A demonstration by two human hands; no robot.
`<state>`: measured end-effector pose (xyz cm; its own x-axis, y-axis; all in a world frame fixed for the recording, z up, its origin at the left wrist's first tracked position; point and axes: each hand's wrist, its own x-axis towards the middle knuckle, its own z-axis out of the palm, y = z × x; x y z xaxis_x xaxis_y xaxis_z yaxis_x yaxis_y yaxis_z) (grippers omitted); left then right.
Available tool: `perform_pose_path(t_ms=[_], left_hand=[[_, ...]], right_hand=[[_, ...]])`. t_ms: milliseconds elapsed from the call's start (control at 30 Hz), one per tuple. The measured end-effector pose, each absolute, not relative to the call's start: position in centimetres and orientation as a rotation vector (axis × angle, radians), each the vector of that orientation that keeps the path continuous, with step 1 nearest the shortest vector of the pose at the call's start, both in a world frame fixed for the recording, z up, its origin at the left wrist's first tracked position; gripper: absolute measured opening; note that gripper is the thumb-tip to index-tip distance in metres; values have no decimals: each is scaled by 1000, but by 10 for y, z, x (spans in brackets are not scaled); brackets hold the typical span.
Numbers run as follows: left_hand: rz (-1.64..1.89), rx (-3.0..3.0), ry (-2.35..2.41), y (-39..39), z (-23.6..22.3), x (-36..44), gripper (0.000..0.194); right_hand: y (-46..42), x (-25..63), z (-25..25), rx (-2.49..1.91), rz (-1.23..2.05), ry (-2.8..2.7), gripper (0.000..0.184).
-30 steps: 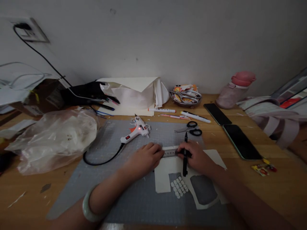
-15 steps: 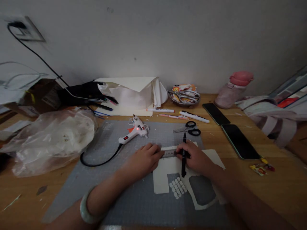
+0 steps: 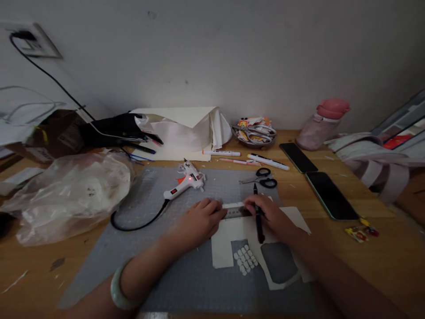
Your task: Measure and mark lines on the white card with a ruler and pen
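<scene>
A clear ruler [image 3: 234, 212] with dark numbers lies across cut white card [image 3: 223, 254] on the grey cutting mat [image 3: 186, 283]. My left hand [image 3: 204, 218] has its fingers bent together at the ruler's left end, pressing it down. At the other end is my right hand [image 3: 267, 212], closed round a black pen [image 3: 258, 221] whose tip points away from me; its fingertips reach the ruler's right end. Small rounded white pieces [image 3: 245, 260] lie grouped below the hands. Beside them is a card offcut with a large hole [image 3: 277, 285].
A white glue gun [image 3: 186, 179] with a red light lies left of the hands, its cord curving back. Black-handled scissors [image 3: 265, 180] and markers [image 3: 268, 161] lie beyond. Two phones [image 3: 332, 195] and a pink-lidded bottle [image 3: 318, 126] stand right; a plastic bag [image 3: 76, 190] is left.
The black pen has tilted in my right hand, its lower end swinging right. My right fingers have loosened slightly at the ruler. My left hand stays put.
</scene>
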<state>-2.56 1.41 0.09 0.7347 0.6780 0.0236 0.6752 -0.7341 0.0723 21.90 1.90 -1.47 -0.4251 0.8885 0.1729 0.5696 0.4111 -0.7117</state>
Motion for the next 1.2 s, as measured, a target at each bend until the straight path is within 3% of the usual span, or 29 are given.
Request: perform_pose_path(t_ms=[333,700,1200], left_hand=[[47,2899,1124,10,2,-24,33],[14,2939,1155,6,2,-21,34],[-82,2915,1208,-3,8,-13,39]], right_hand=[[18,212,-9,-1286,1083,-1465,54],[18,203,-5,-1309,1307,-1277,45],[12,203,-23,-1294,1144,-1629,23]])
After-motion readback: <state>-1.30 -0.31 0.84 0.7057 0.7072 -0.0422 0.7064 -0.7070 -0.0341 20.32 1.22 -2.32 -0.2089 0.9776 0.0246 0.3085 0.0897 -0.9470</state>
